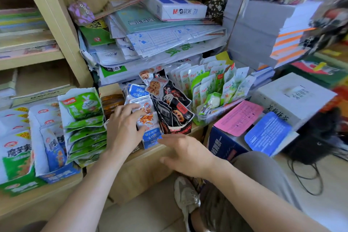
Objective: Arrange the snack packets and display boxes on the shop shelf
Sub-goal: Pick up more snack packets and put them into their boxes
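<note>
My left hand (pixel 123 128) lies with spread fingers on the white-and-blue snack packets (pixel 146 118) standing in a blue display box (pixel 150 140) on the low wooden shelf (pixel 180 132). My right hand (pixel 186 153) hovers flat just below and to the right of that box, fingertips near its front corner, holding nothing. Right beside it stands a black display box (pixel 178 128) of dark packets with lotus-root pictures (pixel 169 96). Further right is a box of pale green packets (pixel 212 84). To the left stands a green-and-white rabbit box (pixel 82 111).
Blue and green boxes of white packets (pixel 28 147) fill the shelf at left. Stacks of paper and plastic sleeves (pixel 154 41) overhang the snacks. A blue carton with pink sheet (pixel 237 118) and a white carton (pixel 293 98) stand right. My shoe (pixel 186 196) is on the floor.
</note>
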The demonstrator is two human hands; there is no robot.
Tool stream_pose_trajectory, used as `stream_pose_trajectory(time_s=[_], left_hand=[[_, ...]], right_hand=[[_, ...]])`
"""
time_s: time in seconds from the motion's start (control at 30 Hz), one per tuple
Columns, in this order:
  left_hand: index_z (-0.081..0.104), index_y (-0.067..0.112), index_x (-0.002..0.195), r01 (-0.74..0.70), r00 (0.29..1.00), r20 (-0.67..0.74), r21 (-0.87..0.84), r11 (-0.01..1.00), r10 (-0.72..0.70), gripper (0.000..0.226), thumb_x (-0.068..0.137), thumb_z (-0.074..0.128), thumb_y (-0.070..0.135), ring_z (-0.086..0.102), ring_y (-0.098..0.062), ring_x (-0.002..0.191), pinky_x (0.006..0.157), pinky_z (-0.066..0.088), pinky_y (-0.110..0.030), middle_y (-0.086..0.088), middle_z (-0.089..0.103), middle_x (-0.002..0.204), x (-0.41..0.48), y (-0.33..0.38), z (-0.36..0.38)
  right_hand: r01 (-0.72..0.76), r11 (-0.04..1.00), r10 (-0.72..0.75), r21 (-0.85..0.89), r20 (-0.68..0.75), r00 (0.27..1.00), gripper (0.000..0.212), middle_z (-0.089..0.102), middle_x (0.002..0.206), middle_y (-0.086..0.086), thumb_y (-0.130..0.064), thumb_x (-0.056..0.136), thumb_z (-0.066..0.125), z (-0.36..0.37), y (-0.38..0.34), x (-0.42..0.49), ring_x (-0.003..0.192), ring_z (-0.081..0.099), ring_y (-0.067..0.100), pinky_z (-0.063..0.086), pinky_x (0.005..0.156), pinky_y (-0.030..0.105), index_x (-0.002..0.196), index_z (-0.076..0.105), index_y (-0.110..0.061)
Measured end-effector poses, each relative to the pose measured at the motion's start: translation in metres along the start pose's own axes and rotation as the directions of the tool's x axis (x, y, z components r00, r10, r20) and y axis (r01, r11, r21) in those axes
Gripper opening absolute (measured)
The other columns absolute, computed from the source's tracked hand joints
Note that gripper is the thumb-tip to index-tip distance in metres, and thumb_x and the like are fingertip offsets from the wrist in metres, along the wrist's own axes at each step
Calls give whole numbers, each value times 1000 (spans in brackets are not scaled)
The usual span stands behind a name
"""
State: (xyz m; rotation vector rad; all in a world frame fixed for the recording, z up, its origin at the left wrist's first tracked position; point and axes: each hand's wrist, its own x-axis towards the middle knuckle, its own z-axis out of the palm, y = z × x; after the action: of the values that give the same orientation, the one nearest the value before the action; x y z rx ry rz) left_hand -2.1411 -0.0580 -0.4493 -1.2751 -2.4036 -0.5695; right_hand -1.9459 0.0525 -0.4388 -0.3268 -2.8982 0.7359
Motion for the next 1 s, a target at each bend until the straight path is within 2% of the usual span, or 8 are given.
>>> stream_pose_trajectory(time_s=[0.13, 0.23, 0.4, 0.47, 0.53, 0.67, 0.8, 1.0], left_hand=[[73, 16, 119, 1, 1000, 6, 51, 999, -1, 46, 76, 83, 29, 52, -30, 113, 88, 50, -47, -2, 63, 129, -4, 4, -1], [68, 15, 127, 4, 996, -94, 40, 999, 0, 56, 74, 84, 25, 51, -33, 115, 91, 47, -49, -5, 63, 127, -9, 11, -6], [76, 12, 110, -177, 940, -310, -80, 981, 144, 27, 84, 72, 18, 57, -32, 107, 92, 48, -45, -4, 68, 114, -7, 63, -21], [76, 13, 108, -259, 944, -255, -172, 950, 211, 24, 86, 71, 19, 59, -26, 103, 92, 49, -40, -1, 70, 109, -1, 97, -23], [75, 14, 111, -299, 951, -152, -242, 923, 268, 26, 86, 74, 19, 60, -21, 103, 92, 51, -37, 1, 71, 108, 8, 132, -18], [70, 19, 121, -321, 937, 52, -259, 911, 345, 34, 88, 71, 28, 61, -20, 109, 97, 48, -34, 1, 70, 116, 35, 187, 10], [61, 22, 134, -374, 877, 239, -203, 905, 416, 40, 96, 60, 32, 55, -21, 123, 105, 45, -37, 1, 63, 132, 71, 212, 44], [56, 40, 139, -497, 752, 485, -29, 867, 447, 42, 102, 42, 53, 38, -24, 131, 105, 26, -41, 15, 55, 142, 115, 209, 69]], right_hand=[[-129, 976, 156, 176, -149, 976, 35, 71, 116, -5, -32, 91, 68, -48, 22, -17, 107, 63, 9, 51, 93, 28, 124, 69, -21], [-212, 953, 265, 217, -255, 930, 21, 74, 95, -4, -23, 90, 70, -76, 51, -25, 87, 67, 10, 54, 84, 30, 109, 76, -17], [-367, 915, 404, 169, -413, 816, 15, 76, 88, 0, -15, 85, 73, -115, 124, -34, 79, 67, 12, 56, 83, 35, 99, 78, -15], [-407, 907, 414, 109, -409, 813, 22, 75, 101, 1, -18, 86, 73, -123, 155, -37, 90, 67, 16, 54, 86, 31, 108, 76, -19], [-405, 913, 393, 46, -368, 843, 43, 66, 128, 3, -20, 85, 74, -125, 179, -39, 115, 61, 22, 46, 96, 31, 127, 66, -20], [-356, 928, 315, -106, -284, 906, 75, 35, 159, -3, -35, 84, 73, -109, 213, -40, 140, 37, 29, 34, 110, 49, 151, 40, -30], [-331, 931, 270, -155, -318, 909, 68, 18, 164, -11, -53, 92, 56, -80, 232, -46, 145, 29, 22, 28, 113, 50, 153, 28, -40], [-276, 959, 227, -67, -402, 887, 64, 29, 159, -8, -48, 88, 63, -73, 242, -44, 141, 34, 18, 29, 111, 47, 146, 39, -35]])
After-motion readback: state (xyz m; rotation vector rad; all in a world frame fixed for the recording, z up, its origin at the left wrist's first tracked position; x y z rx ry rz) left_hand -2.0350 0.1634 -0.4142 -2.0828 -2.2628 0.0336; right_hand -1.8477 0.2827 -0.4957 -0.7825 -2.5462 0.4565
